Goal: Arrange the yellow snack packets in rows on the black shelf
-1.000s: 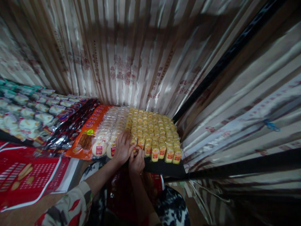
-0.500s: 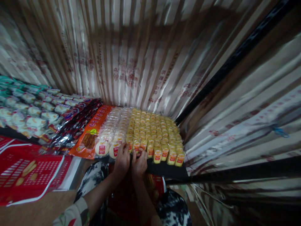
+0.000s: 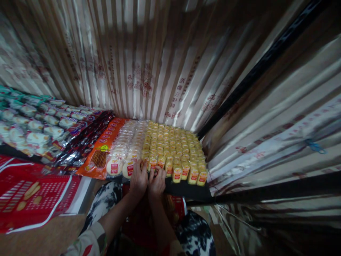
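Striped, crumpled plastic sheeting [image 3: 149,53] printed with reddish flowers and characters fills the back and right, crossed by a slanting black pole [image 3: 255,71]. Below it runs a black shelf [image 3: 186,190]. Red printed packaging [image 3: 39,204] with a white grid pattern lies under its left part. Yellow snack packs [image 3: 173,142] stand in tight columns at the shelf's right end; to their left come clear-wrapped round white packs [image 3: 125,142], an orange bag [image 3: 102,149], dark glossy packets [image 3: 77,142] and, farthest left, white-wrapped snacks [image 3: 34,122]. The left hand [image 3: 139,179], fingers bent and close together, is where white and yellow packs meet. Just beside it, the right hand [image 3: 157,181] has its fingers curled narrowly at the front yellow packs; whether either grips one, I cannot tell. A small blue tie [image 3: 315,145] marks the right-hand sheeting.
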The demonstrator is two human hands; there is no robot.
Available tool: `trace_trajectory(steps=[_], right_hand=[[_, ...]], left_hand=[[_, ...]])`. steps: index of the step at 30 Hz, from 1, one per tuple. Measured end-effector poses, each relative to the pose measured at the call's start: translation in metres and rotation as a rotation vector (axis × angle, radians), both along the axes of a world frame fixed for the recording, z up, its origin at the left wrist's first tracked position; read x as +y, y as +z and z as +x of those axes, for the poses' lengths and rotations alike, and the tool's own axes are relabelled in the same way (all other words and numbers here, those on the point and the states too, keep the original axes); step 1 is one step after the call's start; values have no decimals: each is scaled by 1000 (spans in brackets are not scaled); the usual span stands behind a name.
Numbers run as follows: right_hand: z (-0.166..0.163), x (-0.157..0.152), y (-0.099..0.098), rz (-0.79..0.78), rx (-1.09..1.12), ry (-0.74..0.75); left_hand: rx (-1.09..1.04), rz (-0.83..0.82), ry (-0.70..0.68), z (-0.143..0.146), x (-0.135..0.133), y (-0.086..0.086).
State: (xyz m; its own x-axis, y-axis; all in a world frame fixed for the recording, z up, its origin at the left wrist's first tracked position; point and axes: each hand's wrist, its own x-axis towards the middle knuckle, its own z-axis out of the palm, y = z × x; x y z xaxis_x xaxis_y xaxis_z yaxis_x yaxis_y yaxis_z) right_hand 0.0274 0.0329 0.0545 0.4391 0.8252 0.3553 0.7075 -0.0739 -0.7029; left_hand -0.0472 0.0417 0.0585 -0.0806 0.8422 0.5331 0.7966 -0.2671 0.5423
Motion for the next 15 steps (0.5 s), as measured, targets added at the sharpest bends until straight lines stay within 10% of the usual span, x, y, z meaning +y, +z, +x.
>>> trace_trajectory(steps=[15], right_hand=[[11,-25,10,211,189,169]], left_hand=[[57,2,-250,-20,-33,13]])
